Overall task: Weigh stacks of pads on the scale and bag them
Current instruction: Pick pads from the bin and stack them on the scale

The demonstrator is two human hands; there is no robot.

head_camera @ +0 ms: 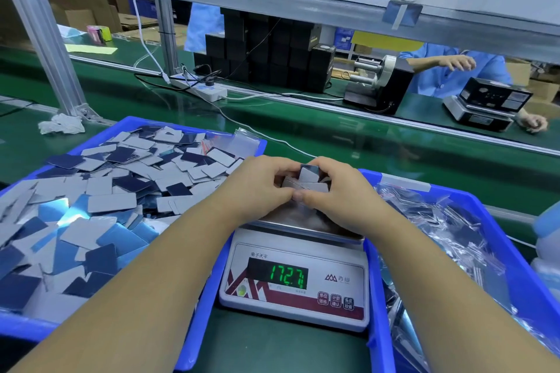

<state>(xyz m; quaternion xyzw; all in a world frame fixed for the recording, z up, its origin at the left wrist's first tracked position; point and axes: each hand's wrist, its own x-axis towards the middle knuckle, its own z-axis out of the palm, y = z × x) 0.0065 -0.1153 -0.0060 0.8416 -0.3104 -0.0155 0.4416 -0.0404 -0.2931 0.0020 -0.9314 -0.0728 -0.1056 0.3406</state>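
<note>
A white digital scale stands between two blue bins, and its green display reads 172.7. Over its steel pan, my left hand and my right hand both grip a stack of grey pads from either side, fingers curled round it. The stack rests on or just above the pan; the hands hide the contact. The left blue bin is full of loose grey and dark blue pads, with clear zip bags at its far corner. The right blue bin holds bagged pads.
A green conveyor belt runs behind the bins. Beyond it are a power strip, stacked black boxes, a tape dispenser and a second scale with another worker's hands. An aluminium frame post rises at left.
</note>
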